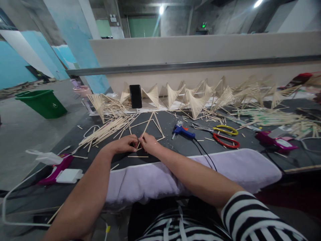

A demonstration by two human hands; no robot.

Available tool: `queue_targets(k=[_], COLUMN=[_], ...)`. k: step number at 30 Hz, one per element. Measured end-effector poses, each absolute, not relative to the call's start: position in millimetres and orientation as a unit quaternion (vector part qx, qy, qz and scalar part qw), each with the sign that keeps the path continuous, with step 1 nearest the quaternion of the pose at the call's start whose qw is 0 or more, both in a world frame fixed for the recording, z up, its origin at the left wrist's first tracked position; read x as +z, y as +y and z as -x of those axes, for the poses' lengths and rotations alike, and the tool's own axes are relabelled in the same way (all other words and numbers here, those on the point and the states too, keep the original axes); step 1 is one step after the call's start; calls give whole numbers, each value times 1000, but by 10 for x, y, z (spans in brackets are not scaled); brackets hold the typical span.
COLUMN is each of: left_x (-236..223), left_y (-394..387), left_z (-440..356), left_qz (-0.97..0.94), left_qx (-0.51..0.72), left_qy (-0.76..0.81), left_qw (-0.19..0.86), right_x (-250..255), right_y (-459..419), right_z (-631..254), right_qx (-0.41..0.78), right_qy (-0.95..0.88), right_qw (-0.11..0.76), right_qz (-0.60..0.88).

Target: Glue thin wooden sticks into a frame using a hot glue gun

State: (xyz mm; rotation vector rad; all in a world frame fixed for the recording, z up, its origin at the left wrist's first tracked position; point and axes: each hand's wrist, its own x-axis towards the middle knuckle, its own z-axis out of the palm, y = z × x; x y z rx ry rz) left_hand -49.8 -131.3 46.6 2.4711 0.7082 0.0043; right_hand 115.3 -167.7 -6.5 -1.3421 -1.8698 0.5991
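Note:
My left hand (126, 144) and my right hand (148, 144) meet at the near corner of an angular frame of thin wooden sticks (147, 124). Both have their fingers pinched on the sticks there, partly hiding the joint. The frame rises to a peak beyond my hands, with more sticks spreading to its sides. One loose stick (137, 156) lies just in front of my hands. To the right rests a blue glue gun (184, 130), beside scissors (227, 135) with one yellow and one red handle.
A heap of sticks (107, 132) lies left of the frame. Finished fan-shaped stick models (197, 102) line the back, near an upright black phone (135, 96). Magenta power strips (54, 170) with white chargers and cables sit at left and right. A lilac cloth (225, 167) covers the front edge.

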Motion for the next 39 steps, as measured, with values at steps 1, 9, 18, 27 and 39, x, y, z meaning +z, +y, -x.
queue_targets(k=[1,9,18,27,39], left_x=[464,463,503,390,315], left_y=[-1312,-1320,-1299,-1205,-1304], left_z=[498,490,566,571,274], left_qz=[-922,-923,-920,-903,-813], left_qx=[1,2,1,120,276], left_qy=[264,262,266,381,308], left_qw=[283,284,288,159,410], right_x=[-66,-72,-49,-50,-7], right_y=[-1677,-1682,-1694,-1712,-1741], right_z=[-1153,-1155,-1153,-1140,-1113], right_qx=[233,231,234,248,245], right_qy=[-729,-729,-731,-727,-734], right_qw=[374,372,366,356,357], right_qz=[523,526,527,532,523])
